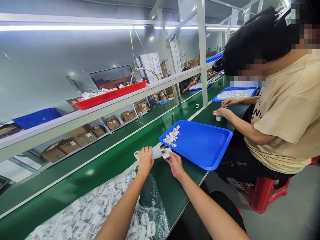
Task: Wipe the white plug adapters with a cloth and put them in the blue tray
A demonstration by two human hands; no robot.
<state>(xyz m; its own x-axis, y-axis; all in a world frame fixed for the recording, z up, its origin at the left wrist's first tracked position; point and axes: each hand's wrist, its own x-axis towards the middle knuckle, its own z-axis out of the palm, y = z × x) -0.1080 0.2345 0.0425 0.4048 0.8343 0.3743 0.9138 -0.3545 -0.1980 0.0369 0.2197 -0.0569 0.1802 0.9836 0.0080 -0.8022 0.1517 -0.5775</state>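
My left hand (145, 160) is closed around a white tube-like tool (156, 153) held level over the green bench (175, 196). My right hand (175, 164) pinches a small white plug part (166, 153) against the tool's metal tip. Just beyond lies a blue tray (202, 145) with several small white plug parts (172, 136) grouped in its far left corner. A clear plastic bag (100, 213) full of white plug parts lies under my left forearm.
A co-worker in a tan shirt (287, 110) sits at right on a red stool (265, 193), hands at a small white part near another blue tray (236, 93). The green conveyor belt (100, 156) runs at left. A shelf above carries a red tray (110, 95) and a blue bin (37, 117).
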